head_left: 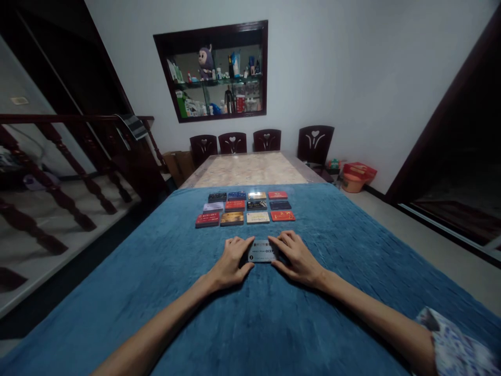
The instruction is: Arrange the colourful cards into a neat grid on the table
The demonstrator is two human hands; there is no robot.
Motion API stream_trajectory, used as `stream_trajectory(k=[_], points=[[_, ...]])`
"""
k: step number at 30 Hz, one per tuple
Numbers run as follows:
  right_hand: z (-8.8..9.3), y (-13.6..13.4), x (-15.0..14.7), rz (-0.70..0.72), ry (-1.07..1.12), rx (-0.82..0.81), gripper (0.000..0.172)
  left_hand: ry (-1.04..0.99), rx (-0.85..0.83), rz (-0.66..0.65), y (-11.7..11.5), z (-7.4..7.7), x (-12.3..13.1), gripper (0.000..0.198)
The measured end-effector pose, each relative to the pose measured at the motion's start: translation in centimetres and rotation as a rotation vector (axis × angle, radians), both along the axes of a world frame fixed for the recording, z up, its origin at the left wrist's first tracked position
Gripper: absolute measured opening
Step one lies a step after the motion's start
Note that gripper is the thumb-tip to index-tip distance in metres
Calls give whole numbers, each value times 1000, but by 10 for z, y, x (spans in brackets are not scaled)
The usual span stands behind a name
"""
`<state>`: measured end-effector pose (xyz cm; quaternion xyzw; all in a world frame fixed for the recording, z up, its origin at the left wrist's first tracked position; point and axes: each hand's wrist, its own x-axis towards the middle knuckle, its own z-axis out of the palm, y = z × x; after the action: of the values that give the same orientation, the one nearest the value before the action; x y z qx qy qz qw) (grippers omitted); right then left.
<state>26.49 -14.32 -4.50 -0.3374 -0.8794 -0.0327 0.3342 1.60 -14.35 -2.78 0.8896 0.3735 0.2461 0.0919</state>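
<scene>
A silver-grey card (261,251) with dark print lies flat on the blue cloth (258,324); how thick a stack it forms is hard to tell. My left hand (234,261) grips its left side, index finger at the top corner and thumb at the bottom corner. On the opposite side, my right hand (296,257) grips it the same way. Beyond my fingers sit small stacks of cards in three rows, among them a dark red stack (207,219), a gold stack (232,218), a cream stack (258,217) and a bright red stack (283,215).
Past the cloth, the bare marble-patterned tabletop (254,168) continues toward several dark wooden chairs (315,143). A wooden railing (58,183) runs along the left. An orange bucket (354,180) stands on the floor at right, and a cardboard box (179,166) at left.
</scene>
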Motion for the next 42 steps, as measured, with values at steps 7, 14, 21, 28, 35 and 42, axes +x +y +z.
stream_trajectory(k=[7,14,21,28,35,42], points=[[4,-3,1,-21,-52,-6,55,47,19,-6,0,-3,0,58],[11,3,1,-31,-106,-22,52,114,-33,11,1,5,0,59],[28,12,-8,-43,-154,-61,47,195,-25,5,12,24,-13,56],[48,33,-29,-9,-203,-84,49,248,28,23,28,45,-36,54],[71,62,-57,-35,-271,-141,50,342,59,131,45,69,-52,53],[90,92,-88,-83,-321,-154,46,406,52,264,71,81,-70,46]])
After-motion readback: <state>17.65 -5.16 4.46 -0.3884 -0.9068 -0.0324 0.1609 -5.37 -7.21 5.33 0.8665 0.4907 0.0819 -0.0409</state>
